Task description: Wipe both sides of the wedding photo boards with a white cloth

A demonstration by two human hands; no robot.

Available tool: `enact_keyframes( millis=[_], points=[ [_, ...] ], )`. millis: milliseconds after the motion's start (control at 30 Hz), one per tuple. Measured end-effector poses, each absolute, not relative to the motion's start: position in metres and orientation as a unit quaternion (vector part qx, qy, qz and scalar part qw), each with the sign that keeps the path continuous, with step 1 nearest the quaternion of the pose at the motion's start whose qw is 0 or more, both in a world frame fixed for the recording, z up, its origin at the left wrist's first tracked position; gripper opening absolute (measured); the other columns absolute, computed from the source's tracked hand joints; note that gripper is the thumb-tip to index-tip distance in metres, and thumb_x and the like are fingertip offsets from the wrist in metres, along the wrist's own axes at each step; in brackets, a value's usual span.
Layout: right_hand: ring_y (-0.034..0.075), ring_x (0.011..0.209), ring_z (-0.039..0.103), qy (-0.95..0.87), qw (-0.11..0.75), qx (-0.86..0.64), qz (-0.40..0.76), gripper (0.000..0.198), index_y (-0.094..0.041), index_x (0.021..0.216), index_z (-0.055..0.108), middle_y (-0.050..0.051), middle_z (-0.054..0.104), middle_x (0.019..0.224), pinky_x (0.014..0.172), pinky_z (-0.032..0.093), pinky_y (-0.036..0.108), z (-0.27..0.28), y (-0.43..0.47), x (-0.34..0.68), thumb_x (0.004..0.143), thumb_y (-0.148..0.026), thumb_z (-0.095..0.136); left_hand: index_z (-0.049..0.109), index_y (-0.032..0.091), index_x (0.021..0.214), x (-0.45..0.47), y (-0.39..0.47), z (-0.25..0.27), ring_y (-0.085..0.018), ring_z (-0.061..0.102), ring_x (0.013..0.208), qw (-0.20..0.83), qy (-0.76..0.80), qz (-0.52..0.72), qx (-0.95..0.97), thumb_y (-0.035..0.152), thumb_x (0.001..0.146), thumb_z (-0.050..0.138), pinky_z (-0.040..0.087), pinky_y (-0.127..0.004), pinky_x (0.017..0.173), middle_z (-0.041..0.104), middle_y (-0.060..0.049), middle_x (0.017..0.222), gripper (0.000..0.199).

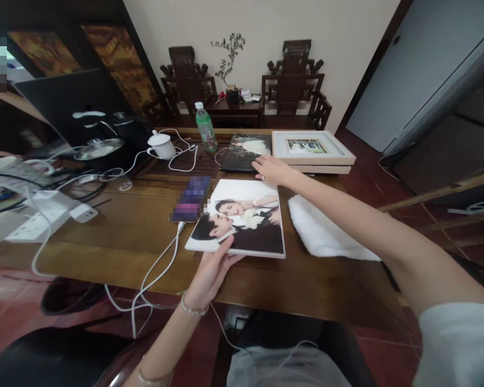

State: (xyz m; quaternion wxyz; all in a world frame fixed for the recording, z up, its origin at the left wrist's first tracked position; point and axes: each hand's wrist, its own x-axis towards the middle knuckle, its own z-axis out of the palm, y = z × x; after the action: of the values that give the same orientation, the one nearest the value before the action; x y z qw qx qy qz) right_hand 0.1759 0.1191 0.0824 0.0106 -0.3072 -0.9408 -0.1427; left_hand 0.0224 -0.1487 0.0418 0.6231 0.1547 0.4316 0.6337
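Note:
A white-edged photo panel, printed with a wedding picture of two people, is tilted at the table's near edge. My left hand grips its lower edge, thumb on the printed face and fingers underneath. Beyond its top edge, my right hand reaches across with fingers stretched left, over the near right corner of a dark photo panel; whether it touches that panel I cannot tell. Right of the dark panel lies a light-framed picture, stacked on another frame. A folded white cloth rests under my right forearm.
A phone with a white cable lies left of the photo panel. Farther back stand a green-labelled bottle and a lidded white cup. At left are a power strip, a clear cup and a laptop.

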Motion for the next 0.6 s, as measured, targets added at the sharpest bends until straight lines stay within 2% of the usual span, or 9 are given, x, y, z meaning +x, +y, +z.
enact_keyframes(
  millis=[133,200,333,467,600],
  points=[
    [0.041,0.126,0.046,-0.927,-0.044,-0.337,-0.158,0.064,0.0,0.139,0.044,0.032,0.051,0.138,0.099,0.036,0.051,0.063,0.151,0.15,0.094,-0.046,0.048,0.064,0.025,0.127,0.026,-0.153,0.042,-0.026,0.066,0.118,0.627,0.421,0.636,0.158,0.014,0.081,0.076,0.059,-0.038,0.098,0.071,-0.004,0.124,0.049],
    [0.043,0.124,0.049,-0.923,-0.053,-0.351,-0.15,0.071,0.004,0.14,0.041,0.035,0.05,0.136,0.1,0.033,0.053,0.056,0.162,0.146,0.095,-0.051,0.044,0.063,0.026,0.129,0.027,-0.153,0.042,-0.026,0.067,0.117,0.622,0.426,0.64,0.147,0.012,0.08,0.076,0.06,-0.038,0.095,0.071,-0.004,0.123,0.053],
    [0.041,0.114,0.058,-0.935,-0.046,-0.315,-0.159,0.067,0.006,0.141,0.039,0.036,0.057,0.128,0.102,0.029,0.059,0.049,0.177,0.145,0.098,-0.045,0.037,0.062,0.026,0.129,0.029,-0.154,0.043,-0.025,0.068,0.114,0.614,0.441,0.643,0.127,0.01,0.078,0.077,0.063,-0.036,0.09,0.071,-0.003,0.123,0.055],
    [0.04,0.112,0.059,-0.943,-0.034,-0.272,-0.188,0.063,0.006,0.143,0.035,0.034,0.059,0.125,0.102,0.029,0.06,0.045,0.182,0.147,0.099,-0.038,0.031,0.061,0.027,0.13,0.028,-0.158,0.043,-0.026,0.069,0.111,0.611,0.441,0.646,0.12,0.012,0.078,0.078,0.063,-0.036,0.089,0.073,-0.004,0.12,0.057],
    [0.041,0.113,0.058,-0.941,-0.025,-0.291,-0.171,0.059,0.006,0.143,0.037,0.034,0.058,0.127,0.099,0.034,0.058,0.048,0.177,0.147,0.098,-0.033,0.03,0.06,0.025,0.13,0.027,-0.16,0.042,-0.024,0.071,0.107,0.611,0.428,0.654,0.123,0.013,0.078,0.079,0.062,-0.038,0.092,0.073,-0.004,0.116,0.057]
  ],
)
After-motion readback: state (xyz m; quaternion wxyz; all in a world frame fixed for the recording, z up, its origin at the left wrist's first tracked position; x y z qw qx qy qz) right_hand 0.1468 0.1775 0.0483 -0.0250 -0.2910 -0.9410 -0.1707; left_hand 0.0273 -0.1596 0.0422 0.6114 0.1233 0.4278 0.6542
